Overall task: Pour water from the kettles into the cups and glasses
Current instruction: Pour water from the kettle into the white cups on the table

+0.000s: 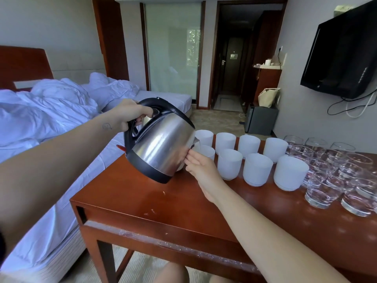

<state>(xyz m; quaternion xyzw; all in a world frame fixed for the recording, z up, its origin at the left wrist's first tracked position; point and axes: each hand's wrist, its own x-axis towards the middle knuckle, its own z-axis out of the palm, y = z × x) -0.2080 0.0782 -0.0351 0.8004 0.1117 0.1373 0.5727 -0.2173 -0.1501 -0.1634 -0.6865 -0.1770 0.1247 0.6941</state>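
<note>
— What lies left of the kettle?

— A bed with rumpled white bedding, behind it and to its left. Then comes the left hand, at the kettle's upper left. It is clenched round the black handle and holds the steel body in the air, tipped down to the right.

— And the kettle itself?

— It is above the left part of the wooden table, clear of the top. Its lid is shut and its spout is low on the right.

— What is under the spout?

— The front cup, a white one just right of the kettle. The spout hangs over its mouth.

— The other hand?

— The right hand is at the kettle's lower right, with its fingers curled in at that cup's near side. It looks to be pinching the cup's handle, but the kettle's body hides the contact.

— Further right?

— Seven more white cups stand upright in two rows running away from the kettle, one of them directly behind the front cup. Past them, farthest from the kettle, the clear glasses stand packed together. High on the wall, up and right of the kettle, hangs a dark television.
</note>
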